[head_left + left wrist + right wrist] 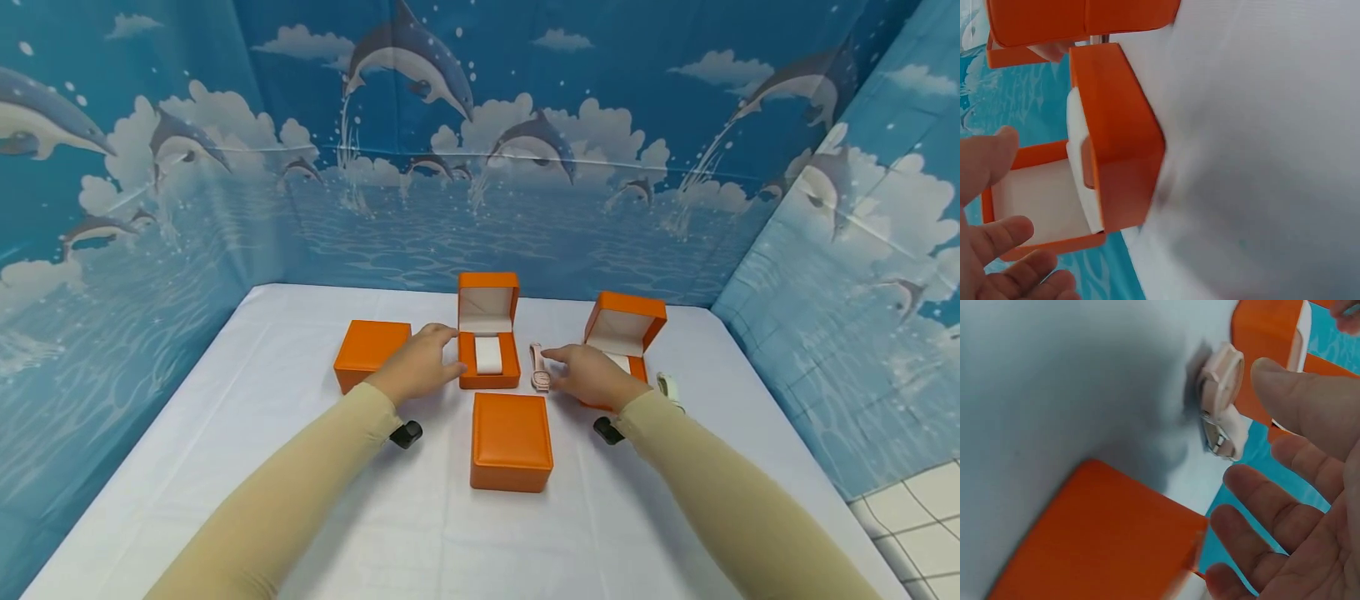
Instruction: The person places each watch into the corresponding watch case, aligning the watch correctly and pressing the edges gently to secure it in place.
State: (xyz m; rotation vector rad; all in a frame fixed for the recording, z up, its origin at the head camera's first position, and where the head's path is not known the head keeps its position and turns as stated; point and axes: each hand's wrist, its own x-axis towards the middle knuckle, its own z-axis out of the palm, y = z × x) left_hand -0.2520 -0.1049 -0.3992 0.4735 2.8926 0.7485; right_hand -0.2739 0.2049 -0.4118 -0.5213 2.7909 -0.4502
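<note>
My left hand (420, 363) is at the left side of an open orange watch box (467, 379), fingers spread and holding nothing. That box has its lid raised and a white cushion (488, 355) inside; the left wrist view shows the box's orange side (1124, 137) beside my fingers (1013, 234). A pink wristwatch (540, 379) lies on the white table just right of this box. Close to the watch, my right hand (594, 377) reaches in with empty, parted fingers. In the right wrist view the watch (1221, 384) lies just past the thumb.
A second open orange box (628, 312) stands behind my right hand, partly hidden by it. Right of it lies a pale green watch (667, 386). Closed orange boxes stand at front centre (512, 433) and at left (367, 346). A dolphin-print curtain (487, 225) hangs behind the table.
</note>
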